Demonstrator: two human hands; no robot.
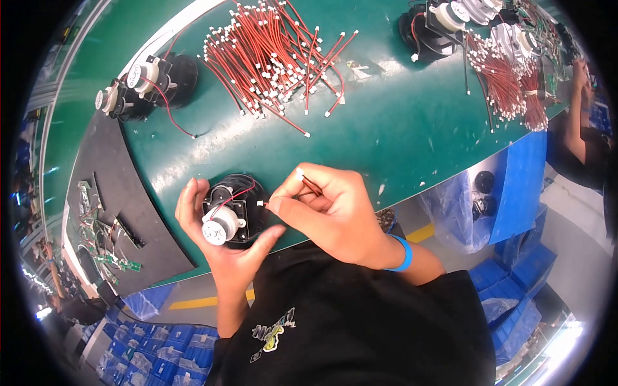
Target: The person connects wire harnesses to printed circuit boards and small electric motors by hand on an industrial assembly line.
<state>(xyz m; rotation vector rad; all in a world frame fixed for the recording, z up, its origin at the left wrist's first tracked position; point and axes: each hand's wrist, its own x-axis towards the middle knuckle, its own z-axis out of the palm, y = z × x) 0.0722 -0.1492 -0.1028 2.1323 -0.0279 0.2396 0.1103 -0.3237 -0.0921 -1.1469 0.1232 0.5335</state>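
My left hand (226, 262) is curled round a black motor assembly (241, 207) on the near part of the green table. The assembly has a round black housing, a white cylindrical motor (219, 225) facing me and a thin red wire looping over its top. Just right of it, my right hand (338, 215) pinches a short red and black cable (310, 185). One white connector (261, 203) of this cable sticks out past the fingertips toward the assembly, and another shows above the fingers. Part of the cable is hidden inside the right hand.
A heap of red and black cables (264, 58) lies at the far middle of the green table (360, 138). More motor assemblies stand at far left (164, 80) and far right (434, 29), near bundled cables (499, 77). Circuit boards (116, 241) rest on a black mat (151, 248). Another person's arm (575, 132) shows at right.
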